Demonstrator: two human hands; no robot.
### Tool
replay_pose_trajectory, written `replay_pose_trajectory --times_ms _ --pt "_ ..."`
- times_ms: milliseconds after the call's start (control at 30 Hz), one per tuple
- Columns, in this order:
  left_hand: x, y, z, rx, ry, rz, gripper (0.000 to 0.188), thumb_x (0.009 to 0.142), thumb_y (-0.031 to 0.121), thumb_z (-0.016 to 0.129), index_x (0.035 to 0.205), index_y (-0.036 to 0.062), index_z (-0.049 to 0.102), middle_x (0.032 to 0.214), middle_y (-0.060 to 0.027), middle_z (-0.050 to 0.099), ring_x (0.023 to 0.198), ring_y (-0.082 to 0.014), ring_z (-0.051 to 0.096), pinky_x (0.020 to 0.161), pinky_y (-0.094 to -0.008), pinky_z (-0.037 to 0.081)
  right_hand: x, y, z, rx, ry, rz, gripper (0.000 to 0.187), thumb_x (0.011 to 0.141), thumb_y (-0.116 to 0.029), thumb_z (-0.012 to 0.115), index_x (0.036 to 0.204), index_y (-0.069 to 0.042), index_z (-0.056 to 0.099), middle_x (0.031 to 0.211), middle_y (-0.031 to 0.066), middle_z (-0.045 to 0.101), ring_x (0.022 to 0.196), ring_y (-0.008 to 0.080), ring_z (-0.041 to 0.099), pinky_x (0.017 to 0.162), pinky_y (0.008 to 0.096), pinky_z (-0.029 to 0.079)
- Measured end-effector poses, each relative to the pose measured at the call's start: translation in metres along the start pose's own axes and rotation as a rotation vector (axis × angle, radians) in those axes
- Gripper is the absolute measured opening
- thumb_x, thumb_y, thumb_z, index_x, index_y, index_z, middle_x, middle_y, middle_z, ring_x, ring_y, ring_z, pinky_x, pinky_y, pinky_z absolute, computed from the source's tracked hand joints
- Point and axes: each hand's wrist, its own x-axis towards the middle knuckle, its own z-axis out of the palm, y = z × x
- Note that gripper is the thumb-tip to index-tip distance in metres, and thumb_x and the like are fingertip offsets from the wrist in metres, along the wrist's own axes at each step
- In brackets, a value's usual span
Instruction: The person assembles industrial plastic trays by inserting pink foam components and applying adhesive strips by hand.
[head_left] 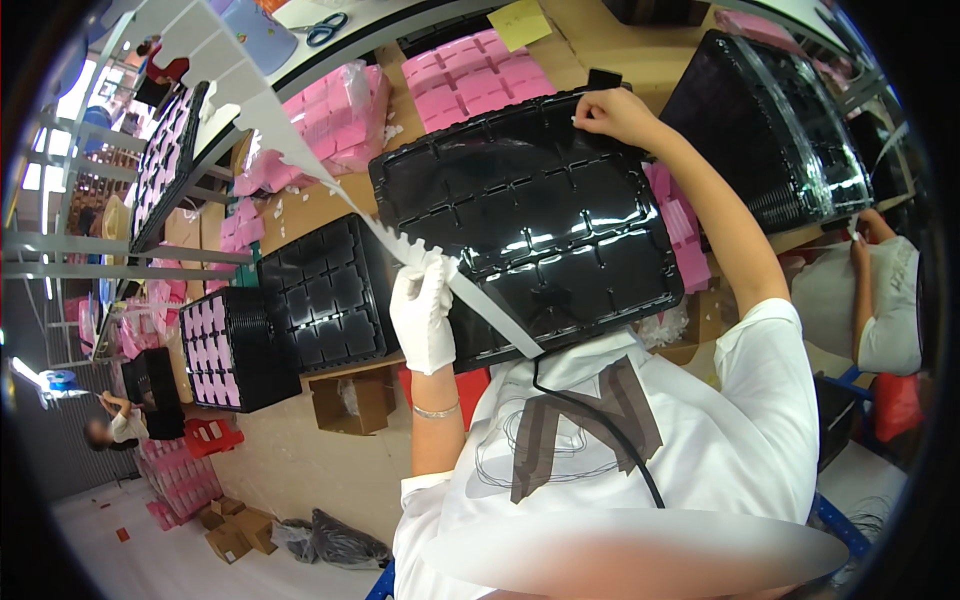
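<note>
My left hand (422, 315), in a white glove, is closed on a long white strip (495, 320) with a notched edge. The strip runs from the upper left, past the glove, to near my shirt. Under it lies a large black plastic tray (560, 225), glossy and divided into rectangular compartments. My right hand (615, 115), bare, is over the tray's far right edge with fingers curled and pinched together. A tiny whitish bit shows at the fingertips, too small to name. Pink pieces (475, 75) in rows lie beyond the tray, and more pink pieces (685, 235) show at its right.
Stacked black trays (325, 290) stand left, beside another stack topped with pink pieces (210, 345). A wrapped stack of black trays (770, 130) stands right, near another person's hands (868, 240). Blue scissors (327, 28) lie on a far shelf. A cardboard box (352, 402) sits below the table.
</note>
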Motion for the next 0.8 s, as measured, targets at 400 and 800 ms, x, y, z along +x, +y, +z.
replay_pose_trajectory --times_ms 400,800 --pt "-0.024 0.006 0.05 -0.067 -0.185 -0.135 0.018 0.09 0.009 0.073 0.094 0.0073 0.056 0.085 -0.003 0.063 0.063 -0.0062 0.055 0.056 -0.0189 0.043 -0.129 -0.146 0.029 1.579 -0.241 0.385 0.015 0.093 -0.016 0.067 0.102 -0.004 0.066 0.083 0.0028 0.065 0.066 0.0059 0.057 0.05 0.0195 0.039" --pt "-0.045 0.0 0.066 0.043 -0.306 -0.145 0.017 0.096 0.016 0.067 0.106 0.0041 0.061 0.088 -0.006 0.067 0.06 -0.0074 0.057 0.052 -0.0189 0.045 -0.211 -0.175 -0.007 0.722 0.21 -0.127 0.008 0.081 -0.005 0.077 0.087 -0.003 0.073 0.081 0.0032 0.069 0.065 0.0097 0.056 0.06 0.0258 0.044"
